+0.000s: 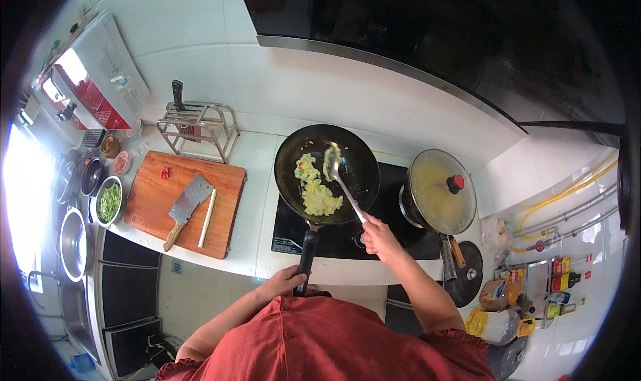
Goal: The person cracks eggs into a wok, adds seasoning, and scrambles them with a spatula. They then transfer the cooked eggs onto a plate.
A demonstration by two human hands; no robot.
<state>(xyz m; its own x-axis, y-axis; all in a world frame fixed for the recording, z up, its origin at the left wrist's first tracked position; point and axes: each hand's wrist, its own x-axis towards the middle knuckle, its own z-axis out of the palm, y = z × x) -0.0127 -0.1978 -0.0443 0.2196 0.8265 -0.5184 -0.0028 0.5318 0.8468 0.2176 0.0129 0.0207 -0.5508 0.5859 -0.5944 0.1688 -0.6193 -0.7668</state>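
My left hand (284, 282) is closed around the black handle of a dark frying pan (360, 191) on the cooktop (293, 231). Yellow-green scrambled egg (320, 198) lies in the left half of the pan. In my right hand (381, 240) is a metal spoon (349, 192), its bowl touching a smaller lump of egg at the upper middle of the pan. To the left, a cleaver (191, 198), a pale green stalk (207, 218) and a bit of chopped red food (165, 173) rest on a wooden cutting board (145, 206).
A glass-lidded pan (435, 201) of yellow food stands at the cooktop's right. A metal rack (220, 126) holding a knife is behind the board. At left are a bowl of green strips (109, 203) and a metal bowl (74, 243). Bottles (501, 326) stand at right; a range hood (400, 65) overhangs.
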